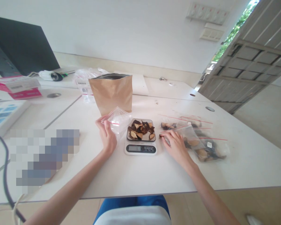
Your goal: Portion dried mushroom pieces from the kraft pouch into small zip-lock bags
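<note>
In the head view my left hand (107, 136) is closed around a clear zip bag (119, 122), just left of the scale. A white digital kitchen scale (140, 152) lies flat in front of me. Spread on its square metal plate are several curled brown dried pieces (144, 128) that look like mushroom. Right of the scale, my right hand (175, 147) pinches a small dark dried piece (160, 136) at its fingertips. Beside and partly under that hand lie several clear zip bags (210, 151) with red seal lines, holding similar dried pieces.
An open brown paper pouch (114, 95) stands behind the zip bag. Crumpled clear plastic (85, 82) lies behind it. Pink and white boxes (23, 87), a white camera-like device (48, 75) and a black monitor (25, 47) are at left. A dark cable (6, 165) crosses the near left.
</note>
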{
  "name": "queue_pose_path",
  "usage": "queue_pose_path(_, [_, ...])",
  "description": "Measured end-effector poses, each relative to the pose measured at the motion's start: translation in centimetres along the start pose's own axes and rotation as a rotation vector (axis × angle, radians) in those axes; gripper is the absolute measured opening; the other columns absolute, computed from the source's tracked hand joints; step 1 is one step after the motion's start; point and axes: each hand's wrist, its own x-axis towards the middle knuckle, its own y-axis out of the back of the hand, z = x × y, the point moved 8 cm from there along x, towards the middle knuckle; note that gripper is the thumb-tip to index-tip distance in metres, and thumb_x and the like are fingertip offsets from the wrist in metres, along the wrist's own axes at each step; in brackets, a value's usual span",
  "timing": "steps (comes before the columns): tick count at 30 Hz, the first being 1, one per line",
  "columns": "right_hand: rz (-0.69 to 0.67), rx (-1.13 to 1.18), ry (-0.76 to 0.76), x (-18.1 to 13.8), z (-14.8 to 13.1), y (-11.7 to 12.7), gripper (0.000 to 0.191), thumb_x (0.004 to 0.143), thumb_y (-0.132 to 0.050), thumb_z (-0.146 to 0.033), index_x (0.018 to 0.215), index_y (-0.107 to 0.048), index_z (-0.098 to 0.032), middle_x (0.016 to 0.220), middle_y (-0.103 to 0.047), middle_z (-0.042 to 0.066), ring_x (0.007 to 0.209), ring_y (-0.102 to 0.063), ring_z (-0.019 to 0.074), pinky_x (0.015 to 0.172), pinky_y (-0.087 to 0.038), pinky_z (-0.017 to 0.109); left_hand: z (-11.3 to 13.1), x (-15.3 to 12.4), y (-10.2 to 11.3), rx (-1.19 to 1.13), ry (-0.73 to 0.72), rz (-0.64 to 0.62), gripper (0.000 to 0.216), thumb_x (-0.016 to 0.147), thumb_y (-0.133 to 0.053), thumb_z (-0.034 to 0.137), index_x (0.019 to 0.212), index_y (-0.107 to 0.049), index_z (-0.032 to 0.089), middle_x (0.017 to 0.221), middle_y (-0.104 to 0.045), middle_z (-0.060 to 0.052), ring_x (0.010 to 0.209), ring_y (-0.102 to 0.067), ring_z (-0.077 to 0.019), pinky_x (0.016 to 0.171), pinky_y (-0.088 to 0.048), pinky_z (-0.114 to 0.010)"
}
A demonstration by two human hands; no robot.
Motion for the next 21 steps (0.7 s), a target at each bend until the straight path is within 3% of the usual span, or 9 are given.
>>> queue_pose_path(6, [0.058, 0.194, 0.011, -0.4, -1.7, 1.3, 0.02, 0.091, -0.041, -0.016, 0.094, -0.06, -0.02, 0.092, -0.063, 0.006, 0.088, -0.061, 0.0203, 0.079, -0.044, 0.033, 0.1, 0.0, 0.0, 0.001, 0.009, -0.007, 0.025, 0.093, -0.034, 0.042, 0.098, -0.045, 0.02, 0.098, -0.053, -0.005, 0.093, -0.053, -0.0179, 0.091, -0.041, -0.034])
queue_pose_path(14, [-0.051, 0.159, 0.076, -1.7, -2.6, -0.2, 0.019, 0.089, -0.042, -0.013, 0.087, -0.06, -0.02, 0.085, -0.065, 0.004, 0.078, -0.06, 0.0185, 0.076, -0.04, 0.033, 0.2, 0.0, -0.1, 0.0, 0.004, -0.021, 0.028, 0.093, -0.034, 0.045, 0.098, -0.046, 0.02, 0.096, -0.052, -0.005, 0.092, -0.053, -0.0174, 0.091, -0.042, -0.033])
queue_pose_path(21, [-0.069, 0.169, 0.051, -1.7, -2.3, -0.7, 0.019, 0.088, -0.042, -0.012, 0.084, -0.059, -0.02, 0.085, -0.065, 0.003, 0.079, -0.06, 0.018, 0.076, -0.037, 0.033, 0.0, 0.1, -0.1, -0.003, 0.005, -0.005, 0.032, 0.092, -0.034, 0.048, 0.097, -0.046, 0.019, 0.095, -0.052, -0.004, 0.092, -0.052, -0.0174, 0.089, -0.041, -0.032])
